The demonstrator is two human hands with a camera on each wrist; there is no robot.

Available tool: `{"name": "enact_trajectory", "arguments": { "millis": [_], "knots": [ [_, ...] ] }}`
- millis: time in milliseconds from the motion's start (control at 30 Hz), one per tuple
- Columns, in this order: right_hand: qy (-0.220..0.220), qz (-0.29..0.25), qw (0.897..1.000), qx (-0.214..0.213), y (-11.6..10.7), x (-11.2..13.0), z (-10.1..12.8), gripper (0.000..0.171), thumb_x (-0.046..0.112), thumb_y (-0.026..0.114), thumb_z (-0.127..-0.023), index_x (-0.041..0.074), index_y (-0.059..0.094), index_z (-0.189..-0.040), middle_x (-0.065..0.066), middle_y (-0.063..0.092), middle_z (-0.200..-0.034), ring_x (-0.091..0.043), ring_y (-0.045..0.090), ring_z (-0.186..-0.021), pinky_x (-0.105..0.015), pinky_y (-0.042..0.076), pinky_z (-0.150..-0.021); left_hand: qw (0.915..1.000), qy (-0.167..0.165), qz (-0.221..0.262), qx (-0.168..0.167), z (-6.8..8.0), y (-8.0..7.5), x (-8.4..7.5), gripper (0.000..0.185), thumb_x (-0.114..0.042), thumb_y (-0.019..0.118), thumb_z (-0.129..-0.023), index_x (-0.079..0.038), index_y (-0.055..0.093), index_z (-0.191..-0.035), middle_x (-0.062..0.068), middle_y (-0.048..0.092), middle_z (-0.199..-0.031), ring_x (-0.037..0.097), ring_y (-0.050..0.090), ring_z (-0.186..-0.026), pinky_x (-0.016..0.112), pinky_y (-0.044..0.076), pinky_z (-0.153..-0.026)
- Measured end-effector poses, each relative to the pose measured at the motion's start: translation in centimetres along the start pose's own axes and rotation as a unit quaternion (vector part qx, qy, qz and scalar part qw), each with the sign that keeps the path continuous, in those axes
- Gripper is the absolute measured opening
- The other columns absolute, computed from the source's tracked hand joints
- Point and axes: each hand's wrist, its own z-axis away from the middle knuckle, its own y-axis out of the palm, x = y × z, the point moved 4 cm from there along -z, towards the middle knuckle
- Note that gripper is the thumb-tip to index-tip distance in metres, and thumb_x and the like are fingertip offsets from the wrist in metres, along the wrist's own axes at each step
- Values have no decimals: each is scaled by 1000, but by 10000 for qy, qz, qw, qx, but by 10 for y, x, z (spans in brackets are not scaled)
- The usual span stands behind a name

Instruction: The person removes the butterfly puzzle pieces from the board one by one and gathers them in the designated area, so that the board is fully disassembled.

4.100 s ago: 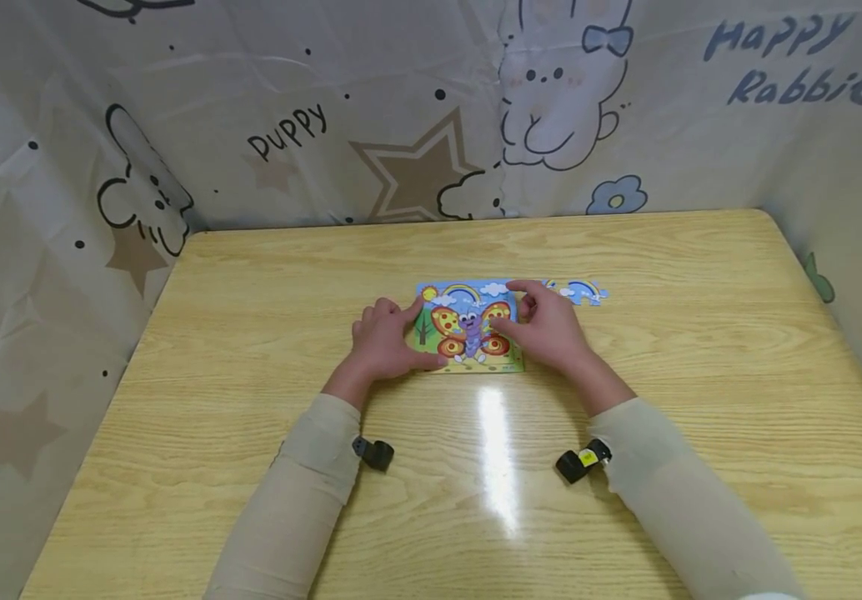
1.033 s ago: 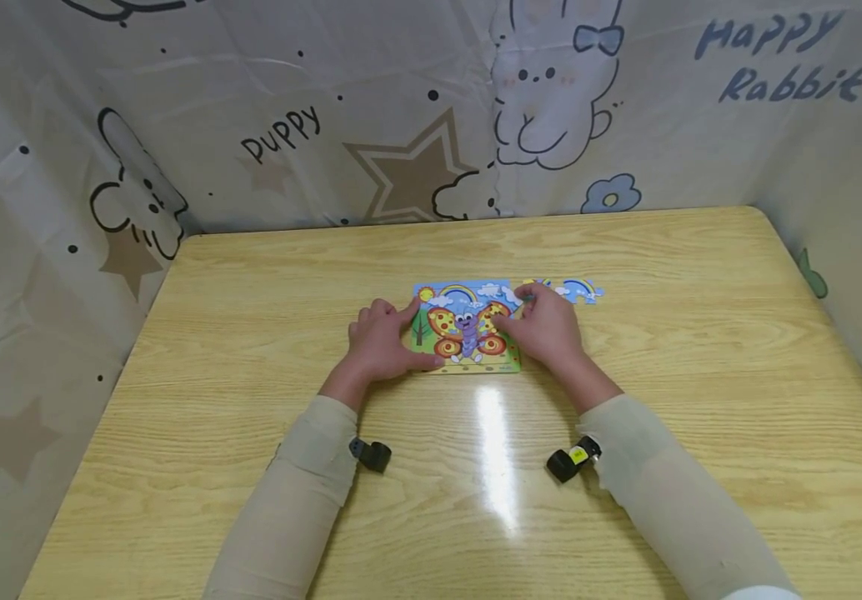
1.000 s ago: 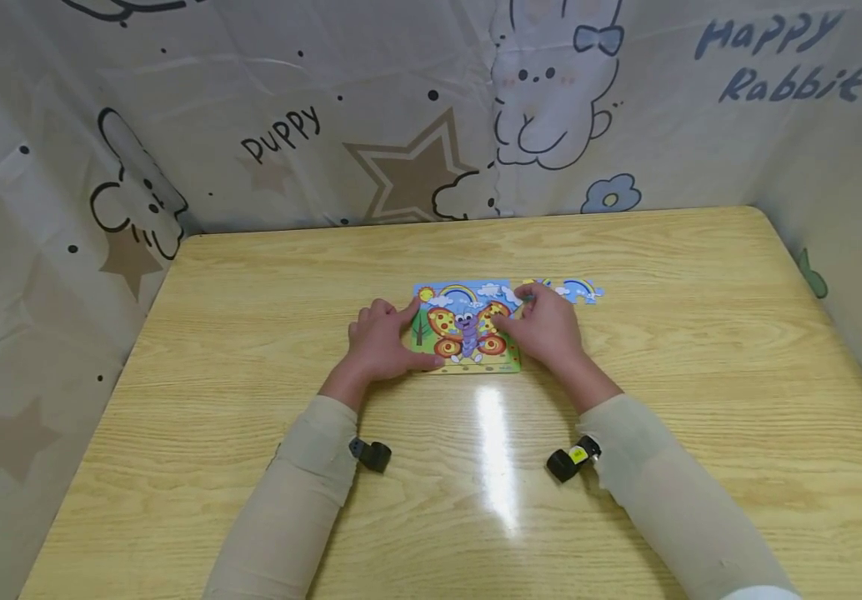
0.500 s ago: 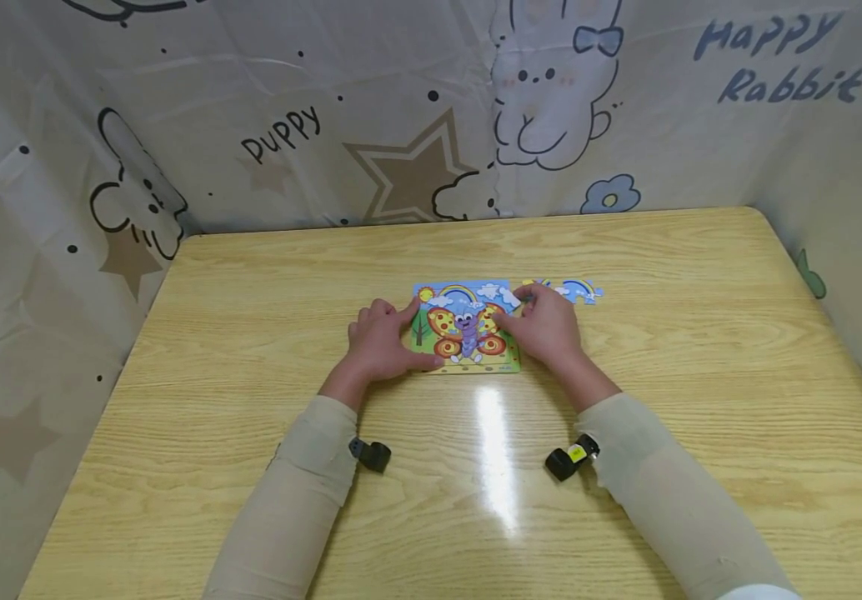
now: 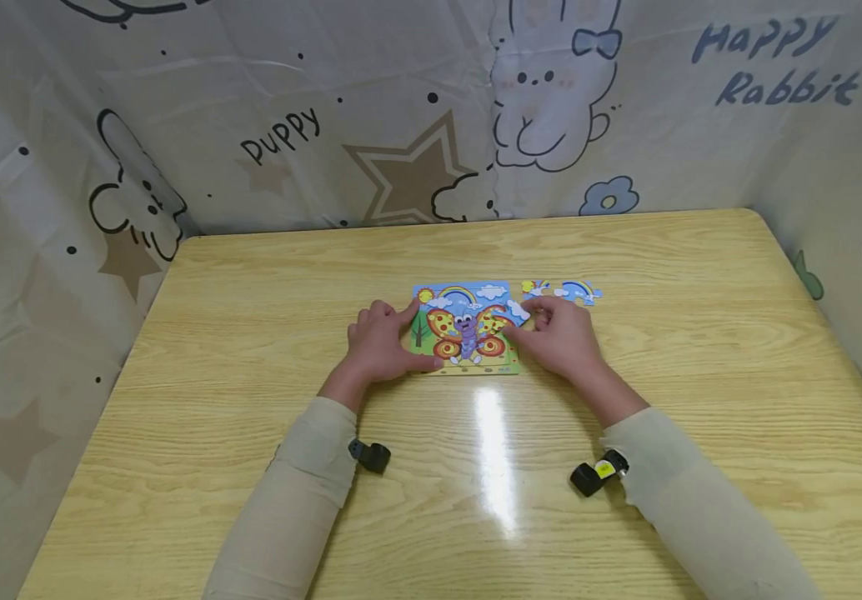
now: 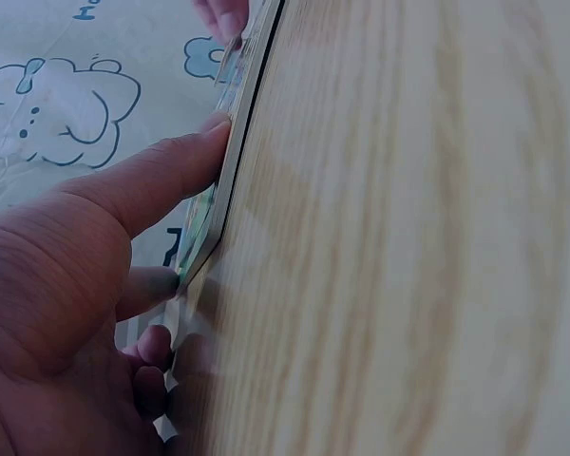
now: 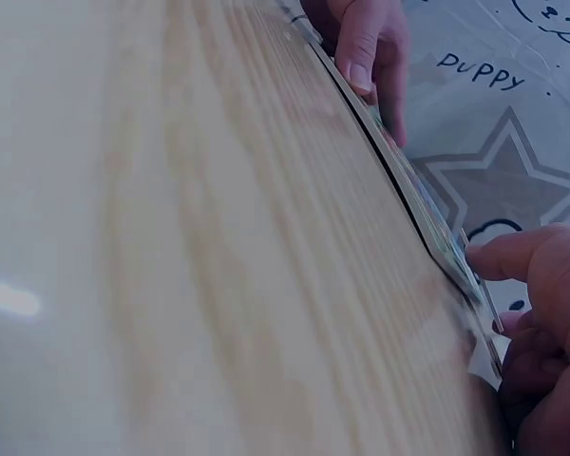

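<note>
A butterfly jigsaw puzzle board (image 5: 479, 368) lies flat at the middle of the table. My left hand (image 5: 384, 340) holds its left side, thumb along the near edge and index finger at the far left corner. In the left wrist view that thumb presses on the board's edge (image 6: 230, 180), with the other fingers curled below. My right hand (image 5: 564, 335) pinches a blue puzzle piece (image 5: 517, 312) with a white cloud between thumb and index finger. The piece is tilted and overlaps the board's upper right side. In the right wrist view it appears edge-on beside the fingertips.
Just beyond the right hand lie loose puzzle pieces, one with a sun (image 5: 531, 287) and one with a rainbow (image 5: 579, 291). The wooden table (image 5: 288, 275) meets a printed cloth (image 5: 386, 100) at the back and sides. Each wrist wears a small black camera (image 5: 373, 456).
The right hand has shifted right and a little nearer with the cloud piece, which has turned and moved off the board's upper right. The left hand keeps its hold on the board.
</note>
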Motion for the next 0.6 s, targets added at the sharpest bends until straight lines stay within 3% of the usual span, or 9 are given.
{"name": "enact_trajectory", "arguments": {
  "millis": [600],
  "knots": [
    [-268, 203, 9993, 141, -52, -42, 23, 45, 39, 83, -82, 6, 70, -109, 1, 39, -60, -14, 35, -54, -34, 33, -61, 10000, -22, -10, -9, 1, -1, -2, 108, -62, 83, -71, -25, 31, -157, 10, 40, -119, 29, 35, -104, 44, 28, -86]
  ]
}}
